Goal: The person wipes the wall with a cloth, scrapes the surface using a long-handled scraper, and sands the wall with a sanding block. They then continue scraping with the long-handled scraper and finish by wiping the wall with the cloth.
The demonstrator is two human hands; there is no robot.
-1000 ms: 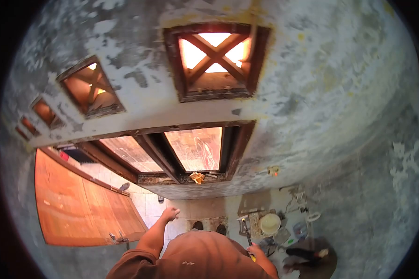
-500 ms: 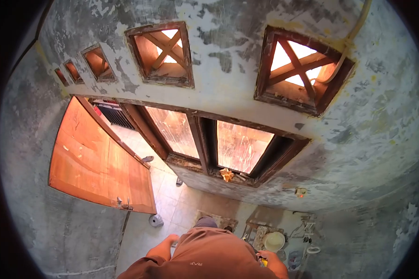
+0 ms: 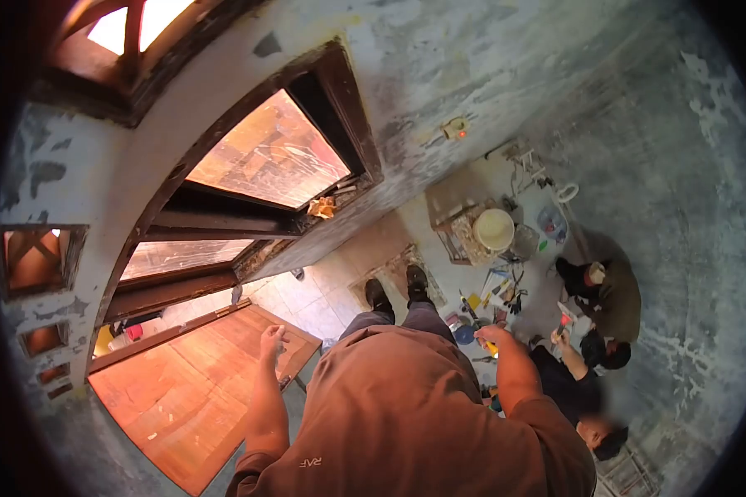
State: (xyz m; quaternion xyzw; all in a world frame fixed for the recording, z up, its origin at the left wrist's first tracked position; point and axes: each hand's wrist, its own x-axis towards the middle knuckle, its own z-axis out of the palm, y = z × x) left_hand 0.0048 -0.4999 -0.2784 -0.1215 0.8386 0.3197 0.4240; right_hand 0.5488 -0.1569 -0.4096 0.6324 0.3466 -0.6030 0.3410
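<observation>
I am in a room of a house that is being built or fixed up. The wall point(image 3: 506, 74) past my hands is bare grey plaster with patchy spots. The window point(image 3: 265, 153) past my left hand point(image 3: 272, 340) has a rough wood frame. Near my right hand point(image 3: 491, 335), tools point(image 3: 493, 294) and a bucket point(image 3: 495, 229) sit on the floor point(image 3: 319, 294), and two people point(image 3: 609, 294) crouch beside them.

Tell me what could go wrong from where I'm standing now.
1. Your right hand holds a yellow-handled tool close to the raised hand of a crouched person; a slip could strike them.
2. The floor beside your shoes is littered with loose tools and a bucket; a step that way could trip you.
</observation>
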